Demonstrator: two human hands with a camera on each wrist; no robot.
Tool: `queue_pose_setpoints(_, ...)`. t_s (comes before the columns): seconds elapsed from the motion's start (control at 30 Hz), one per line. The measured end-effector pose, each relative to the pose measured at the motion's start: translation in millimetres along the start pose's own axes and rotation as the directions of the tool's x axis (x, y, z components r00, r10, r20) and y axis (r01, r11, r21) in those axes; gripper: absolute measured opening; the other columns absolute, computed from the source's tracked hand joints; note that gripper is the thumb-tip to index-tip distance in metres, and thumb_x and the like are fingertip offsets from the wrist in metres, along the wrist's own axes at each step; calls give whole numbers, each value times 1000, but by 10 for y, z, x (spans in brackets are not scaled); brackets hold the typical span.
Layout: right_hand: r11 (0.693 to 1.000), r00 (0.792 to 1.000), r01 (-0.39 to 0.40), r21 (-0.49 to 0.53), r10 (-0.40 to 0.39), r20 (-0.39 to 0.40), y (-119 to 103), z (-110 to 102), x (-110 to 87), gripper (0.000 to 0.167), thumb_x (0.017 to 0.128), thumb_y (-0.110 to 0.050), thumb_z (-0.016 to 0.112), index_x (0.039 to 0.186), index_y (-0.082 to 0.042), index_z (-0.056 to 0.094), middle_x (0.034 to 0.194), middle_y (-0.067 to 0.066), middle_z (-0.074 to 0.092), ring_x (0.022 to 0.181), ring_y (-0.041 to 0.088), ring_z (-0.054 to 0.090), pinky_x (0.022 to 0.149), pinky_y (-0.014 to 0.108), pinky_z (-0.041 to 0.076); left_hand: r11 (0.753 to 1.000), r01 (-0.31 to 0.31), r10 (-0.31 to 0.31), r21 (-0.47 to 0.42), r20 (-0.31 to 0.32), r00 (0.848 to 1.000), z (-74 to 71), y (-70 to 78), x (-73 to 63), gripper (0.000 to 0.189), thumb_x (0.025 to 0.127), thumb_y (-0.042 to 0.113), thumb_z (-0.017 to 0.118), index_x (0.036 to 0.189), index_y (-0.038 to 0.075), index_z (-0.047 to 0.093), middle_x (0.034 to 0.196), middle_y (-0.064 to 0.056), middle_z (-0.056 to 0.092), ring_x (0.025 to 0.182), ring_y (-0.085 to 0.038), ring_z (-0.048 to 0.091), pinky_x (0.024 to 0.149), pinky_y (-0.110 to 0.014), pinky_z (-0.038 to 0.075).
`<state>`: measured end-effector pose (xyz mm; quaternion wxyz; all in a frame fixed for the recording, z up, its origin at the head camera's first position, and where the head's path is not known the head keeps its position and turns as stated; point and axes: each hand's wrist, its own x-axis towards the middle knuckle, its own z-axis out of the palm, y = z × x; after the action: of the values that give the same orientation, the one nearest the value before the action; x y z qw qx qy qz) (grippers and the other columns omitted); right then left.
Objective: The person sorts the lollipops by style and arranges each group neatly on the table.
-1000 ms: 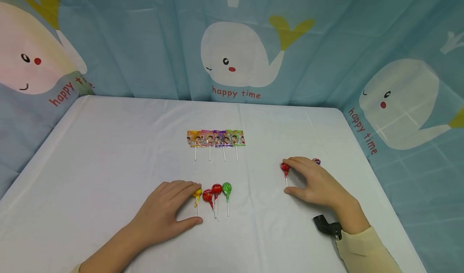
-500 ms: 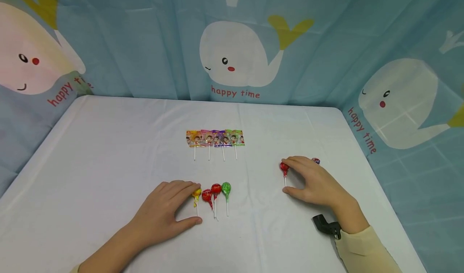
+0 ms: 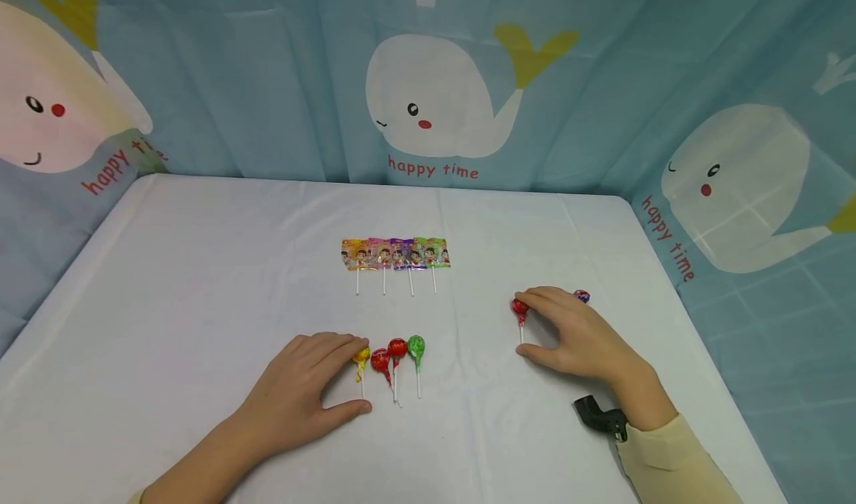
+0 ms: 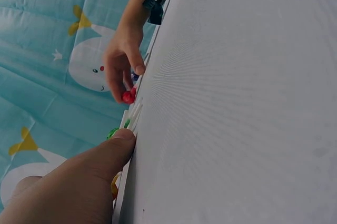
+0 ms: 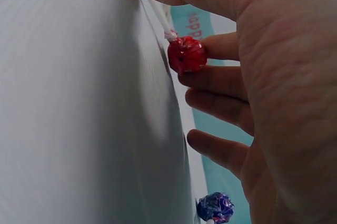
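Observation:
On the white tablecloth my left hand (image 3: 304, 385) rests beside a yellow lollipop (image 3: 362, 357), fingertips touching its candy end and thumb near the stick. Right of it lie two red lollipops, one tilted (image 3: 380, 360) and one upright (image 3: 397, 348), their sticks crossing, then a green lollipop (image 3: 416, 346). My right hand (image 3: 582, 333) touches another red lollipop (image 3: 519, 307). In the right wrist view, extended fingers lie against that red candy (image 5: 185, 56), and the thumb is by the stick's end. A blue-purple lollipop (image 3: 582, 296) lies behind the right hand, partly hidden.
Farther back lies a row of several flat wrapped lollipops (image 3: 396, 254), sticks toward me. A blue curtain (image 3: 301, 102) with printed whales hangs along the table's back and sides. A black strap piece (image 3: 600, 418) sits at my right wrist.
My right hand has slid its red lollipop slightly leftward. The left hand and the group of lollipops beside it stay put; the whole view shifts a little.

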<state>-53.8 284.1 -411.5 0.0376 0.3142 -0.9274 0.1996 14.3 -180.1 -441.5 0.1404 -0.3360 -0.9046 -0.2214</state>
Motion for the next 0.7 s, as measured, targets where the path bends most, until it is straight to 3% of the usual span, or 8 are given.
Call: queue_pose_setpoints(0.7, 995, 995, 98, 6, -98, -19, -91, 84, 97, 78, 84, -40, 92, 149, -8, 65, 147, 3, 65, 138, 27, 60, 115, 55, 48, 1000, 3, -3, 2, 3, 1000, 4, -4, 1, 82, 84, 66, 87, 146, 15, 69, 138, 5, 70, 128, -19, 63, 96, -42, 52)
